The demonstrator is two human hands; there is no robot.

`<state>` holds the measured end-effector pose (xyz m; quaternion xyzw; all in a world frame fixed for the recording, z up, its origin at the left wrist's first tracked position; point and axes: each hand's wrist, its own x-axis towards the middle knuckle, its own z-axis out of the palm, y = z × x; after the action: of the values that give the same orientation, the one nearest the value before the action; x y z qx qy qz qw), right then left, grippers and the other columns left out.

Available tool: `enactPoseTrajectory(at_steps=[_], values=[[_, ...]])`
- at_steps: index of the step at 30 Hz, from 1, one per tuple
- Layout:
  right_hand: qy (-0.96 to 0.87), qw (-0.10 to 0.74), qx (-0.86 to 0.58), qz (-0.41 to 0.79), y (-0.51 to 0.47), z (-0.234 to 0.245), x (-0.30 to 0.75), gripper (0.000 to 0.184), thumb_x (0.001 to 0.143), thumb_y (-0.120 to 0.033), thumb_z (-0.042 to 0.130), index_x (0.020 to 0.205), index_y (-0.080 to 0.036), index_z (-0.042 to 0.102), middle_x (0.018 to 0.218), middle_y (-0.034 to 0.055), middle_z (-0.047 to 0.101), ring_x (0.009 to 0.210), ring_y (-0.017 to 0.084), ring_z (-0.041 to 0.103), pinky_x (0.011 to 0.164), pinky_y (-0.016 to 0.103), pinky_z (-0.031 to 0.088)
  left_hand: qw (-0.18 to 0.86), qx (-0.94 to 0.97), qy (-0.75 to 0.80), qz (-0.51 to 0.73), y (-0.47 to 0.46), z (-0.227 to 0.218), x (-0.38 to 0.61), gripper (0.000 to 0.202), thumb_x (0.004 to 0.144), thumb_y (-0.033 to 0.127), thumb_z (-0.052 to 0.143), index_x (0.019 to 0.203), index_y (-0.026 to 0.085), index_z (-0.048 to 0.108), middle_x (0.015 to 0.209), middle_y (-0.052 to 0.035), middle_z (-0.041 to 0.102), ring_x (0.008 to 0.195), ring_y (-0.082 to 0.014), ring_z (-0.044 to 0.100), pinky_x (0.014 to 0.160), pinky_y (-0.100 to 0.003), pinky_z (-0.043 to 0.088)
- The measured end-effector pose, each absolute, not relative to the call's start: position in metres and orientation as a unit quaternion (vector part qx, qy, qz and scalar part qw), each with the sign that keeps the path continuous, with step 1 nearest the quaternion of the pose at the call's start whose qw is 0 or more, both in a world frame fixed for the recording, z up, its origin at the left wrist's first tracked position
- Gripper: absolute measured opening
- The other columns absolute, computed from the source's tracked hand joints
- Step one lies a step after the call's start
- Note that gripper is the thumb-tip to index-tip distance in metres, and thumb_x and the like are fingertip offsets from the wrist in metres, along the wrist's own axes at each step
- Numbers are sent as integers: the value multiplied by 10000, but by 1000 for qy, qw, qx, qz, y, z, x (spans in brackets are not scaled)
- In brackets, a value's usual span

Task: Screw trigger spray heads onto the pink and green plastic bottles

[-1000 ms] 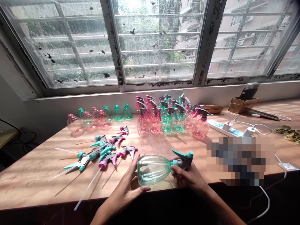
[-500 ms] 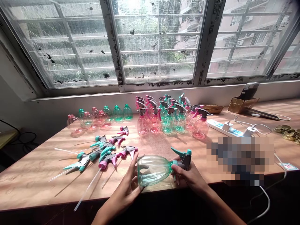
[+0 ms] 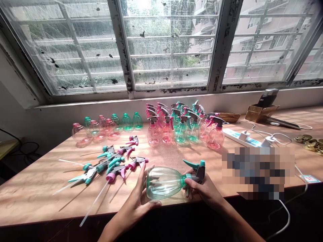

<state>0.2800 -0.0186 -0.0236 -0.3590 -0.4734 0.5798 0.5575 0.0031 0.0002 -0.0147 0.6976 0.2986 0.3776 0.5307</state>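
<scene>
A clear green spray bottle (image 3: 163, 182) lies on its side just above the near edge of the wooden table (image 3: 37, 191). My left hand (image 3: 136, 205) cups its base, fingers wrapped round it. My right hand (image 3: 202, 190) grips the neck and the green and grey trigger head (image 3: 196, 168) fitted on it. Loose trigger heads with long dip tubes (image 3: 111, 163) lie in a pile to the left of the bottle.
Several empty pink and green bottles (image 3: 106, 126) stand at the back left. Several bottles with trigger heads (image 3: 184, 126) stand at the back centre. A white power strip with plugs (image 3: 243, 137), a cardboard box (image 3: 262, 112) and a blurred patch (image 3: 259, 171) lie to the right.
The bottle has shifted slightly left and turned a little in my hands; the trigger head has moved with it. Both hands keep their grip.
</scene>
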Motion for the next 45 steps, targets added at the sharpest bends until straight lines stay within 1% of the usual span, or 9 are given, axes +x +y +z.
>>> enactPoseTrajectory(at_steps=[4,10,16,23,27,30,38,42,45], values=[[-480,555,-352,580,-18,-25,280,371,804,-439,824,945,-179,600,645,14,744,476,153,686,465,236,521,540,702,294,361,1,-14,3,915,896,283,749,1582,432,162,1705,-45,90,1514,-368,257,1210,-525,319],[-481,551,-358,581,-19,-24,280,395,780,-460,837,947,-178,615,624,1,726,454,146,663,466,252,536,555,694,273,368,-1,-14,5,887,972,314,649,1583,457,22,1688,-102,143,1408,-347,459,1123,-520,440],[-482,555,-367,570,-19,-26,279,412,759,-462,853,959,-183,625,631,-1,725,483,155,668,484,262,547,493,729,322,348,-1,-10,1,1009,880,310,761,1604,386,63,1705,-80,90,1532,-394,178,1221,-571,257],[-482,552,-383,563,-21,-24,281,412,775,-486,830,951,-181,616,652,22,749,448,158,660,462,273,546,544,698,257,388,-2,-16,4,832,968,355,644,1578,472,90,1703,-81,88,1411,-348,448,1100,-507,457],[-488,553,-383,557,-21,-23,281,405,775,-480,830,952,-185,615,658,22,749,468,163,666,476,279,552,535,702,286,375,0,-14,3,1040,855,304,790,1586,451,65,1705,-76,93,1472,-382,343,1153,-539,394],[-493,551,-388,550,-21,-24,281,404,773,-470,834,958,-185,615,662,21,750,478,168,667,479,278,548,524,704,304,371,0,-11,2,1021,851,323,792,1599,402,101,1707,-73,89,1518,-393,234,1207,-558,299],[-498,545,-382,556,-21,-23,281,375,811,-464,799,956,-181,599,649,18,752,433,138,645,460,241,507,569,685,228,394,-1,-17,4,814,967,340,657,1572,483,131,1715,-50,11,1467,-363,369,1143,-514,410],[-500,545,-389,549,-21,-22,280,383,802,-471,800,947,-179,599,644,18,748,421,145,641,448,251,502,549,692,267,385,-1,-12,4,998,881,289,773,1575,482,82,1712,-48,70,1489,-358,327,1159,-512,399],[-507,546,-388,542,-21,-22,280,373,795,-453,809,949,-174,615,654,22,751,444,149,649,464,259,504,541,699,289,368,-2,-8,3,990,871,304,778,1592,423,109,1707,-60,101,1519,-360,251,1198,-525,338]])
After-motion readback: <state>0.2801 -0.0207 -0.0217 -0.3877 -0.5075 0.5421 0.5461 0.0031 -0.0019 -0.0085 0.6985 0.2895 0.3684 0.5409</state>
